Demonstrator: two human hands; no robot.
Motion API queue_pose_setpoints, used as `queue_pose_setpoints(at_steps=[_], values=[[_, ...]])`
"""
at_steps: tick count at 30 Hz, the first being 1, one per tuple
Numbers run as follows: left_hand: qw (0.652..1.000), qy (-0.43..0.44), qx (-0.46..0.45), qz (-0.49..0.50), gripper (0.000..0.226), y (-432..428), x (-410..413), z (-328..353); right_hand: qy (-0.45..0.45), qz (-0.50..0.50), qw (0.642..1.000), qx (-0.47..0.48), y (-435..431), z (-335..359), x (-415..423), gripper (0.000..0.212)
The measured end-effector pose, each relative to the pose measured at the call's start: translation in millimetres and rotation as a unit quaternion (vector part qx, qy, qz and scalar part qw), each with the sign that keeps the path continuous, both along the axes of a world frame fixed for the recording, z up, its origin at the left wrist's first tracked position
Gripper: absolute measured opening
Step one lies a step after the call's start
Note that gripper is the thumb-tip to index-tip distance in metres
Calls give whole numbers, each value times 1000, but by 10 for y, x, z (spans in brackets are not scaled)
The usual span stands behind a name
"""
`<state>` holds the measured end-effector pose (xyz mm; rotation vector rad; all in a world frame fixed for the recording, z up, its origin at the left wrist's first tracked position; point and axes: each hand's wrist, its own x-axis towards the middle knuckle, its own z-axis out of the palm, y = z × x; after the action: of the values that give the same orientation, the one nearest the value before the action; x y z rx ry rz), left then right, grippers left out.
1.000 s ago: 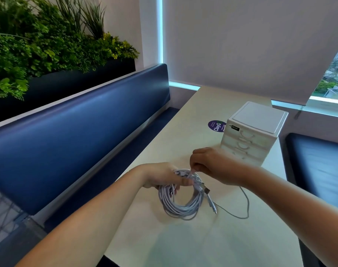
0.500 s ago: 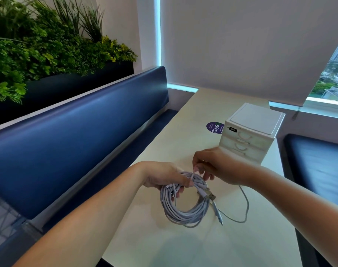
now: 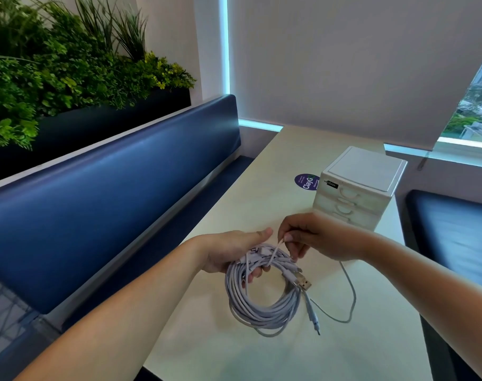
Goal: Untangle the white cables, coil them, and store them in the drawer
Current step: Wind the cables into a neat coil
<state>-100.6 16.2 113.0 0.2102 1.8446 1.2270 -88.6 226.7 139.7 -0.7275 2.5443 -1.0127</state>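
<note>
Left hand (image 3: 234, 250) gripping coiled white cables (image 3: 261, 301) hanging below it, right hand (image 3: 314, 237) pinching one strand above coil

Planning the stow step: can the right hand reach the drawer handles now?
Probably yes: the drawer unit stands just beyond the right hand, fronts facing it, nothing between. But that hand pinches a cable strand.

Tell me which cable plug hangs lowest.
The slim white plug dangling beside the coil, below its right side; the flat metal USB plug sits higher, against the strands.
</note>
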Motion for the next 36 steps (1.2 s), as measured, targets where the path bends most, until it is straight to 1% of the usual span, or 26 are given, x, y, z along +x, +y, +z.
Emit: queue_pose_setpoints(at_steps=[2,4,7,10,12,14,16,17,19,20,22,27,30,33,34,36], values=[[1000,-2,-1,-1,53,21,20,10,-14,-5,1000,-11,11,-25,19,17],[1000,4,-1,3,49,44,26,6,-15,-13,1000,-16,22,-33,29,16],[1000,20,2,6,49,64,24,-22,2,-16,1000,-13,15,2,51,16],[1000,-3,19,19,48,74,49,-34,32,-7,999,14,-22,70,49,17],[998,-22,43,27,53,85,74,-22,37,-11,999,7,-34,82,26,16],[998,-31,57,26,63,98,82,-1,21,-27,999,-15,-17,75,-4,16],[999,-10,48,2,64,98,69,24,2,-36,999,-28,-11,79,-20,15],[999,8,37,-16,59,98,63,39,-5,-37,999,-30,-17,87,-22,15],[998,35,12,-43,38,100,54,58,0,-28,999,-21,-39,114,-19,15],[998,42,2,-48,31,108,52,62,8,-22,1000,-11,-48,133,-16,15],[998,43,-6,-48,27,122,57,62,23,-12,1000,9,-62,175,-7,15],[997,42,34,-51,15,104,72,74,100,15,993,55,-57,294,4,15],[994,91,25,-48,13,100,78,34,154,48,982,100,-58,364,47,16],[985,156,-21,-67,15,131,75,17,243,89,950,175,-119,413,89,17],[982,171,-30,-77,14,142,73,24,257,92,945,182,-131,421,84,17],[980,178,-37,-83,12,156,61,52,260,87,945,177,-119,440,43,18]])
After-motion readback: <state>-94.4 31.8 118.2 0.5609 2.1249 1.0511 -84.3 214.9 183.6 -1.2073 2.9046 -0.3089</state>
